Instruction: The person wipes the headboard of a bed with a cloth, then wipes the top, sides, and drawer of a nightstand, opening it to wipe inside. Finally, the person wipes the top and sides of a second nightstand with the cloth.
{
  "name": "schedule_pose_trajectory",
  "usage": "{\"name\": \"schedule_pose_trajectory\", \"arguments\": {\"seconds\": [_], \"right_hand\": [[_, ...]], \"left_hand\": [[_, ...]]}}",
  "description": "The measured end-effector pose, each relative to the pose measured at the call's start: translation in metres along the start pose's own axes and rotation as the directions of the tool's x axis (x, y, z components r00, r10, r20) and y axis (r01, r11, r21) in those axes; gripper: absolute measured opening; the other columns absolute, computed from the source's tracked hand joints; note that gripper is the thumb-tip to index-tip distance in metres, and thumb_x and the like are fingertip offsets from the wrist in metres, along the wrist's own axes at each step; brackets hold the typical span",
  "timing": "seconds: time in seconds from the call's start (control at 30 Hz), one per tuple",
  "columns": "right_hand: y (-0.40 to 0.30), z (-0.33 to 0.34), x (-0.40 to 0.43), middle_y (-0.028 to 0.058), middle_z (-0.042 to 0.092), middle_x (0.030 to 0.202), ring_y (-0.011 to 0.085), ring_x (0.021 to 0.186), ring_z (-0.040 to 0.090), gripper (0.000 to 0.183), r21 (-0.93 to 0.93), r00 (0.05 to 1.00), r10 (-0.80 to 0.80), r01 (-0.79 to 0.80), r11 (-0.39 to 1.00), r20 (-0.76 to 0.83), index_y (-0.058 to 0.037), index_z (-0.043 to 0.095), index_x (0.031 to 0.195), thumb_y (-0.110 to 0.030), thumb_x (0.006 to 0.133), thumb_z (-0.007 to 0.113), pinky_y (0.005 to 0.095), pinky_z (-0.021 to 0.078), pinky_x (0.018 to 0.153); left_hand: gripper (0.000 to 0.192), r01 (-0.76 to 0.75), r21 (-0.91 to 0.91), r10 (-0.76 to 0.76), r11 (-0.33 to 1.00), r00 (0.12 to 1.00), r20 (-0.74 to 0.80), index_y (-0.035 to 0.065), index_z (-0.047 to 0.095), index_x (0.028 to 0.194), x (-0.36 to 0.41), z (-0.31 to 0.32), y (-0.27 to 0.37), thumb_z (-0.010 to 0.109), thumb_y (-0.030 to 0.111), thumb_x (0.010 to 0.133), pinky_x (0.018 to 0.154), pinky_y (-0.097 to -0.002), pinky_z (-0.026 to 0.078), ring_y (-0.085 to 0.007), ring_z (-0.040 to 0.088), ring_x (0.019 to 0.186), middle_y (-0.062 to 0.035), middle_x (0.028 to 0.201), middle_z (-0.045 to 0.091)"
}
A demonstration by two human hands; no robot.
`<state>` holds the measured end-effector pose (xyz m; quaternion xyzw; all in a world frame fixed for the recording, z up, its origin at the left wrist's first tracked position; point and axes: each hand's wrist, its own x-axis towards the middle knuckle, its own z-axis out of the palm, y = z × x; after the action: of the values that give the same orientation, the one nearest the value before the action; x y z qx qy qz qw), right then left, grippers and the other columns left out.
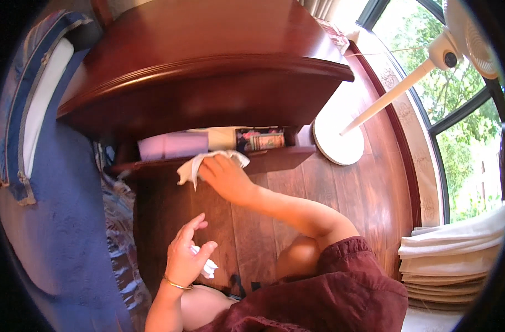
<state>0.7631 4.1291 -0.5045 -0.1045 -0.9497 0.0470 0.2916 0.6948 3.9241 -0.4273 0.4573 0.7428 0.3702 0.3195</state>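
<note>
My right hand [227,178] grips a pale cloth [190,169] at the front edge of a pulled-out drawer [277,159] low in a dark red wooden cabinet [202,95]. Inside that drawer lie a pink-lilac item [173,145], a cream item [221,137] and a dark box with a coloured pattern [267,141]. Closer to my body, my left hand [184,257] is held above the floor with a crumpled white tissue [209,267] between thumb and palm. A gold-coloured bangle circles the left wrist.
A bed with a blue cover [78,216] runs along the left side. Right of the cabinet stands a white pedestal fan [339,141] on the wooden floor [318,186]. Beyond it are a window [464,157] and a gathered cream curtain [447,257].
</note>
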Motion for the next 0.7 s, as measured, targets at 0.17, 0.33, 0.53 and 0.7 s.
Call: {"name": "schedule_pose_trajectory", "arguments": {"seconds": [0.17,0.33,0.53,0.7], "right_hand": [[0.014,-0.03,-0.038,0.0054,0.052,0.097,0.0218,0.097,0.051,0.033,0.009,0.981,-0.192,0.192,0.981,-0.001,-0.008,0.054,0.102,-0.017,0.07,0.055,0.0336,0.0469,0.078],[0.046,-0.064,-0.082,0.0028,0.054,0.101,0.0227,0.102,0.049,0.028,-0.192,0.982,-0.154,0.173,0.966,0.108,-0.0124,0.056,0.094,-0.02,0.067,0.055,0.0392,0.0406,0.086],[0.119,-0.122,-0.184,0.0101,0.057,0.103,0.0304,0.1,0.051,0.027,-0.247,0.975,0.204,-0.176,0.953,0.092,-0.0066,0.058,0.093,-0.002,0.066,0.055,0.0426,0.0423,0.087],[0.084,-0.16,-0.171,0.0265,0.054,0.104,0.0449,0.096,0.052,0.041,-0.028,0.915,0.403,-0.403,0.915,-0.008,0.0072,0.05,0.111,0.012,0.072,0.04,0.0422,0.0452,0.08]], "left_hand": [[0.058,0.026,0.033,-0.026,0.999,0.999,0.018,0.0093,0.05,0.125,0.006,0.006,0.0,0.069,0.012,0.07,0.067,-0.0265,0.046,-0.0179,0.059,0.084,-0.0085,0.11,0.061],[0.058,0.088,0.01,-0.088,0.996,0.995,0.053,0.0089,0.05,0.125,0.013,0.011,0.005,0.069,0.012,0.07,0.066,-0.0263,0.045,-0.0183,0.058,0.081,-0.0087,0.11,0.061],[0.058,0.085,-0.011,-0.084,0.996,0.995,0.06,0.0093,0.05,0.125,0.016,0.016,0.012,0.069,0.012,0.071,0.069,-0.0277,0.047,-0.0202,0.059,0.084,-0.0094,0.11,0.061],[0.059,-0.049,0.079,0.046,0.996,0.998,0.042,0.009,0.048,0.127,0.004,0.0,0.007,0.07,0.012,0.072,0.077,-0.0287,0.046,-0.0205,0.059,0.094,-0.0094,0.113,0.06]]}}
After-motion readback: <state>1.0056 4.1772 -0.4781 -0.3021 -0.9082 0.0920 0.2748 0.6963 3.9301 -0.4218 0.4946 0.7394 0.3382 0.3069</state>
